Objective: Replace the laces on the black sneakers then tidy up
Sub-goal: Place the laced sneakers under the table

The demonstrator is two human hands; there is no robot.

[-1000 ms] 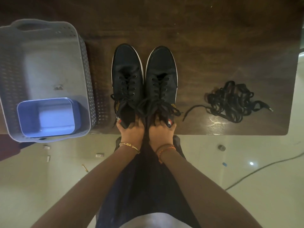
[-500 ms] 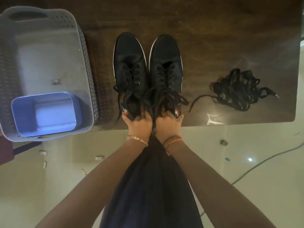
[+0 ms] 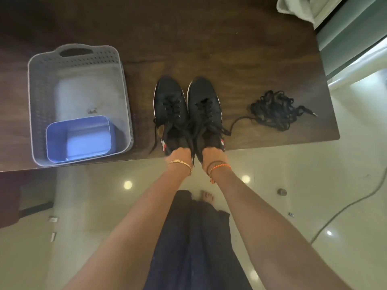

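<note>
Two black sneakers stand side by side, toes pointing away, near the front edge of the dark wooden table [image 3: 240, 49]. Both are laced, with loose lace ends hanging at the heels. My left hand [image 3: 179, 154] grips the heel of the left sneaker [image 3: 169, 107]. My right hand [image 3: 213, 155] grips the heel of the right sneaker [image 3: 204, 105]. The fingers of both hands are hidden in the shoe openings. A tangled pile of black laces [image 3: 274, 109] lies on the table to the right of the shoes.
A grey perforated basket [image 3: 39, 97] sits at the table's left, with a small blue tub [image 3: 77, 139] in its near corner. Below the table edge is glossy pale floor with a cable [image 3: 345, 208] at the right. A light cloth [image 3: 297, 7] hangs at top right.
The view has pulled back and risen, so the table looks farther away. The sneakers sit a little farther from the front edge. Both hands keep their hold on the heels.
</note>
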